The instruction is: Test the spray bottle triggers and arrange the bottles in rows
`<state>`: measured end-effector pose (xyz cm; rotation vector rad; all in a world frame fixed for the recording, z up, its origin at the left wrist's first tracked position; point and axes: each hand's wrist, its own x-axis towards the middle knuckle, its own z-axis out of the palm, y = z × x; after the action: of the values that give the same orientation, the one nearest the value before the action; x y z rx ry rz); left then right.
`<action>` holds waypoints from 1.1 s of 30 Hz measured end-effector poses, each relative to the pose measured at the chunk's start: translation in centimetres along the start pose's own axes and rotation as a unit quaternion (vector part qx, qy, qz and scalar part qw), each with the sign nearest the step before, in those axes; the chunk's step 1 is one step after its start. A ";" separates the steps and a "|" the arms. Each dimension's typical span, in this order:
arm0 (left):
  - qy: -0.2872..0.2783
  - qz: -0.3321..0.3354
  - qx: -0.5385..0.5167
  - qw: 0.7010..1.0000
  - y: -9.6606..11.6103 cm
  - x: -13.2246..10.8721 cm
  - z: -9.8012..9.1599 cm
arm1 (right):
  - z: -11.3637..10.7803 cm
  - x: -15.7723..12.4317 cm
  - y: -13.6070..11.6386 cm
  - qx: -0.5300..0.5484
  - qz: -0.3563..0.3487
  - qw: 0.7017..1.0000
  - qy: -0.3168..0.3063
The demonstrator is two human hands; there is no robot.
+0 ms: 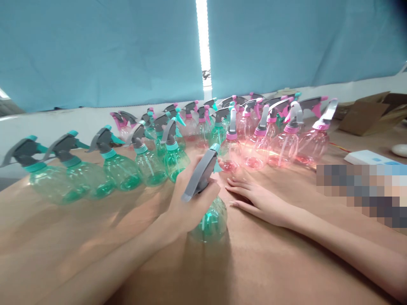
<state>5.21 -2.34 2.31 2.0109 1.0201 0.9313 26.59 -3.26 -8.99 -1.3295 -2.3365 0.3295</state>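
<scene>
Bare forearms (127,262) stretch up from the lower left and lower right corners of the frame over a brown tabletop (270,271). At the centre, the left hand (187,197) has its fingers curled closed around the neck of a green trigger spray bottle (210,220), just under its grey spray head (202,173) with a turquoise nozzle; whether the bottle's base touches the tabletop is hard to tell. Right of centre, the right hand (260,199) is palm down, fingers extended and slightly spread, holding nothing. Its fingertips are near several pink trigger spray bottles (286,150), which stand grouped in the upper right of centre. Other green trigger spray bottles (124,173) stand in a slanting row from the left edge towards the middle, with mixed pink and green ones behind. Upper right are an open cardboard box (362,116) and, below it, a white-and-blue box (372,159). Blue fabric (111,51) fills the top.
</scene>
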 end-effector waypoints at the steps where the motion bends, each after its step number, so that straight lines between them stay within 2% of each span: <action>1: 0.002 0.003 0.002 1.000 0.1 0.0 0.0 | 0.0 0.0 0.0 -0.002 0.001 1.000 -0.001; 11: 0.004 0.023 -0.025 0.999 -0.9 -0.1 -0.1 | 0.3 0.0 0.3 0.001 -0.005 1.000 0.006; 21: 0.013 0.034 -0.025 0.999 -1.0 0.0 0.1 | 0.1 0.0 0.0 0.012 0.008 1.000 0.006; 25: 0.022 0.012 -0.010 1.000 -1.2 -0.3 0.4 | 0.1 0.0 0.0 0.009 0.007 1.000 0.006; 33: 0.028 0.009 0.029 0.999 -0.6 -0.3 0.2 | 0.0 0.0 0.0 -0.003 0.002 1.000 0.000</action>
<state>5.05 -2.32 1.60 2.0557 1.0716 0.9830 26.58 -3.25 -9.01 -1.3376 -2.3370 0.3234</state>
